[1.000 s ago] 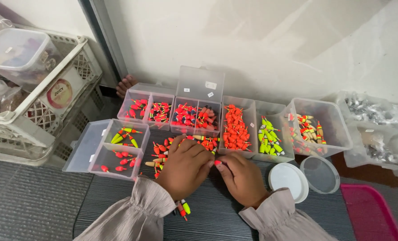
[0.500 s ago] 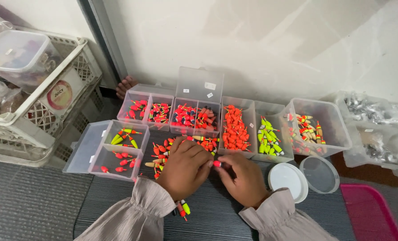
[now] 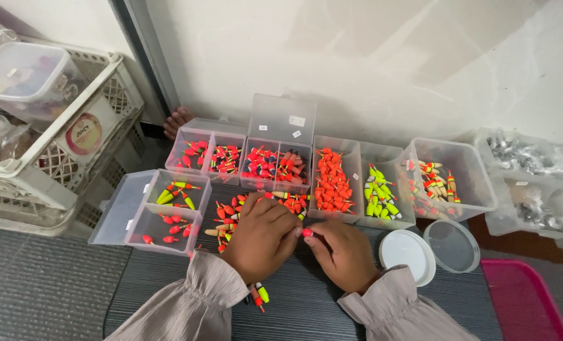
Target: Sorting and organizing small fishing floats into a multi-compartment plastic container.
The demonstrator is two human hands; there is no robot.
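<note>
**Two hands met over a small red float among sorting boxes**

Both hands worked close together at the middle of a dark ribbed tabletop. The left hand lay knuckles up, fingers curled down over a loose pile of floats; whether it gripped anything underneath could not be told. The right hand sat just beside it, thumb and forefinger pinched narrow on a small red float, which showed right between the two hands and touched the left one's fingertips. A few more floats lay near the left sleeve cuff.

Behind the hands stood a row of clear boxes: two divided boxes of red floats, one with its lid raised, an orange-filled box, a box of yellow-green floats and a larger tub of mixed ones. To the left, an open case held a few yellow and red pieces. Two round lids, one white and one clear, rested to the right of the right hand. A white lattice basket stood at far left, bags of grey weights at far right, and a pink tray at the lower right corner
</note>
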